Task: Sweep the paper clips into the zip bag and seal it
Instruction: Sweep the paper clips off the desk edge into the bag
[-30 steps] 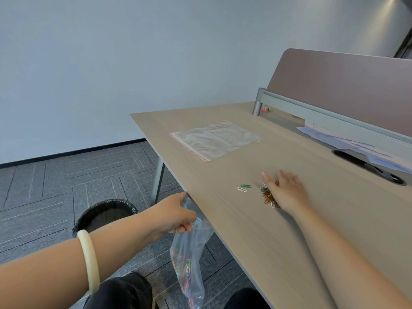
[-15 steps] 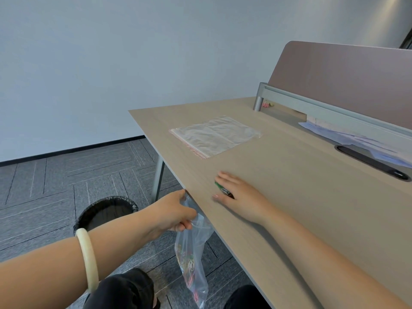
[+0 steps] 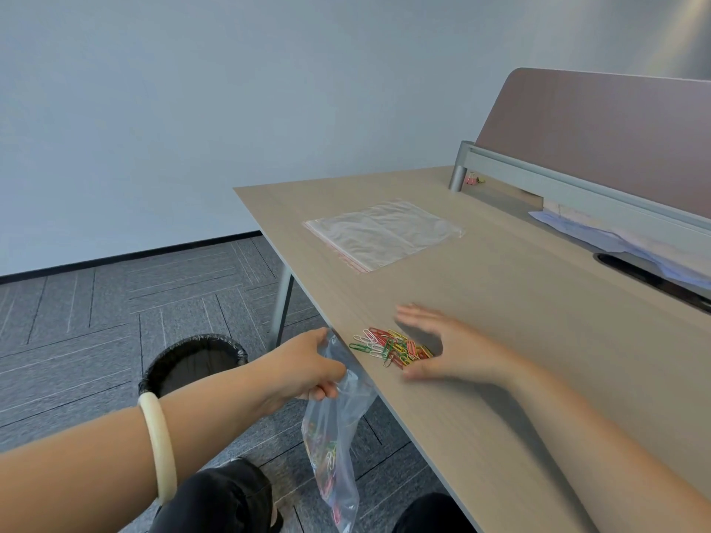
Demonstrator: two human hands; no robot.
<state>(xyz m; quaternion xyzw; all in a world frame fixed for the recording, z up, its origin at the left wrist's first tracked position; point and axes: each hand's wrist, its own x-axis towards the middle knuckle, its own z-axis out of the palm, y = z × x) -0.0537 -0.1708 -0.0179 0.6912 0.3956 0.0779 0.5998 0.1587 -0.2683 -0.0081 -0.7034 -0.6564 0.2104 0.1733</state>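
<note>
Some clips already sit in the zip bag, which the left hand pinches open below the bench edge. The right hand, fingers spread, cups the remaining paper clips near the edge; sealing remains.

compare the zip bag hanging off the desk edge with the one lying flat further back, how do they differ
The clear plastic zip bag in the left hand hangs below the desk edge, crumpled, with coloured paper clips inside. The clear plastic zip bag lying on the desk is flat, untouched, and looks empty. Both are transparent.
</note>
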